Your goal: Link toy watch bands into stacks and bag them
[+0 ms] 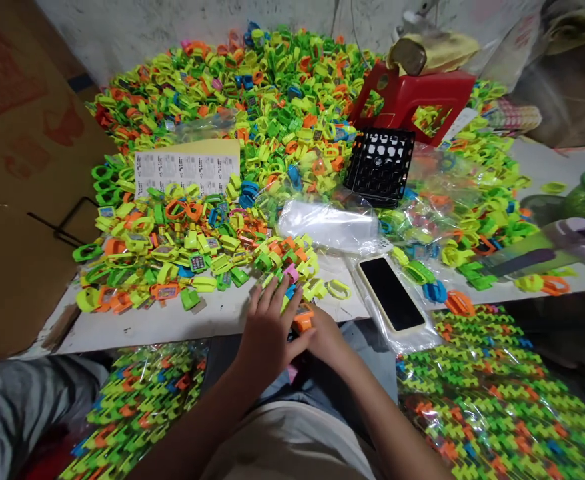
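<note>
At the table's front edge, my left hand (265, 327) lies with its fingers stretched out, the tips at a row of toy watches (285, 257) in green, yellow, orange and pink. Its thumb reaches across near an orange toy watch (303, 317). My right hand (325, 337) is closed around that orange watch; most of its fingers are hidden behind the watch and the left hand. A loose yellow toy watch (338, 289) rests on the white tabletop just right of the hands. Clear plastic bags (327, 223) lie stacked beyond them.
A big heap of toy watches (272, 100) covers the back. On it are a sticker sheet (187, 170), a black basket (381, 163) and a red stool (417, 93). A phone (391, 293) lies right; a cardboard box (27, 167) stands left. Filled bags (497, 400) flank my lap.
</note>
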Demonstrator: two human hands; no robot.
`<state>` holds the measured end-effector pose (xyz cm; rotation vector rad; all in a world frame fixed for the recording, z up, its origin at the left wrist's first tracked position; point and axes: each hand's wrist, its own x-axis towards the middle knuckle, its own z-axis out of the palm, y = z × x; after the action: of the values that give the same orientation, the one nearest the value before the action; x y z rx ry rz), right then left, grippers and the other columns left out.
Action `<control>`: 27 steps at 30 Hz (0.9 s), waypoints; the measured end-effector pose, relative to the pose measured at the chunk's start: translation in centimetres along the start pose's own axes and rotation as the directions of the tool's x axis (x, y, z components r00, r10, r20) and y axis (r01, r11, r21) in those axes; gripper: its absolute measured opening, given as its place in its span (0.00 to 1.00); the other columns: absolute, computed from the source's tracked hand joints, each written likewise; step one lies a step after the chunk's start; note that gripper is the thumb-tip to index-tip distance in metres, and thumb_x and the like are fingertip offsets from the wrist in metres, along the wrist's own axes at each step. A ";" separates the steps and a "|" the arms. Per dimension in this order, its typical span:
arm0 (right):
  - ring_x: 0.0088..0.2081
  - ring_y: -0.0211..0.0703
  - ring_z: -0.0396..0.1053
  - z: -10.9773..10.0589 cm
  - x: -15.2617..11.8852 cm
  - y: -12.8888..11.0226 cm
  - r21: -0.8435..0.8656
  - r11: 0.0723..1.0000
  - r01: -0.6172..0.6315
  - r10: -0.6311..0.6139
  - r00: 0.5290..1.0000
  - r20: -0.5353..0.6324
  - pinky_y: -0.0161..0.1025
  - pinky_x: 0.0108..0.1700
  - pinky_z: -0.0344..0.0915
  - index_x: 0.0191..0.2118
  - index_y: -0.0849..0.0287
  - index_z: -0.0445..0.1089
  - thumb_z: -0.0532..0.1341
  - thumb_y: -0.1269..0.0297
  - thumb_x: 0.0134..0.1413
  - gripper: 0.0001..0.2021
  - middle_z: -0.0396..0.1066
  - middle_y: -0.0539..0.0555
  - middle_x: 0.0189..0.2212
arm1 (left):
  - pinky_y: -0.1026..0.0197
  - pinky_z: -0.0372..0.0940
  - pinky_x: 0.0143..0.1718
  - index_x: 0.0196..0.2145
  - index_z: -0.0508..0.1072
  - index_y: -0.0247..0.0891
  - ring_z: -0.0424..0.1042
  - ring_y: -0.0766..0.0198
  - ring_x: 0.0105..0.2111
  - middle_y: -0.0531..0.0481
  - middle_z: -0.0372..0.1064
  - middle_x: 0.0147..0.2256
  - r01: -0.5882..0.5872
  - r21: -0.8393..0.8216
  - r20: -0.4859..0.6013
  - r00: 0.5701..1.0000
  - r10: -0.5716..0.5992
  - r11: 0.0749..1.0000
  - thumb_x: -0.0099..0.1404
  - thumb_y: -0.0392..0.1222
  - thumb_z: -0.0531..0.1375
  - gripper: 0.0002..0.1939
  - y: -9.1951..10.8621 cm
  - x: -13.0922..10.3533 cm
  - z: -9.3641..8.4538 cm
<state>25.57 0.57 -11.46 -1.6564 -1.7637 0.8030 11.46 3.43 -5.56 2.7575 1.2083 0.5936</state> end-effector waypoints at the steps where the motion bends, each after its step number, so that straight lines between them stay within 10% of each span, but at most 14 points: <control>1: 0.37 0.45 0.68 0.2 -0.1 0.0 0.007 1.000 -0.024 0.024 0.999 -0.043 0.37 0.39 0.63 0.35 0.59 0.69 0.55 0.74 0.47 0.09 0.73 0.56 0.35 | 0.42 0.52 0.59 0.60 0.61 0.37 0.55 0.45 0.61 0.38 0.55 0.61 -0.007 0.003 0.013 1.000 0.007 1.000 0.59 0.49 0.61 0.33 -0.1 0.0 0.1; 27: 0.36 0.45 0.69 -0.1 0.7 -1.0 -0.334 0.942 0.047 0.009 0.987 0.162 0.34 0.35 0.59 0.41 0.62 0.71 0.53 0.68 0.55 0.12 0.74 0.59 0.35 | 0.48 0.58 0.55 0.58 0.64 0.40 0.61 0.48 0.56 0.47 0.61 0.59 -0.009 -0.033 0.075 0.997 0.012 0.999 0.55 0.44 0.61 0.32 -0.9 0.9 -1.1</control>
<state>25.00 1.25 -10.64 -1.8285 -2.1236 0.6693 10.99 4.57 -4.48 2.7342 1.1588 0.5002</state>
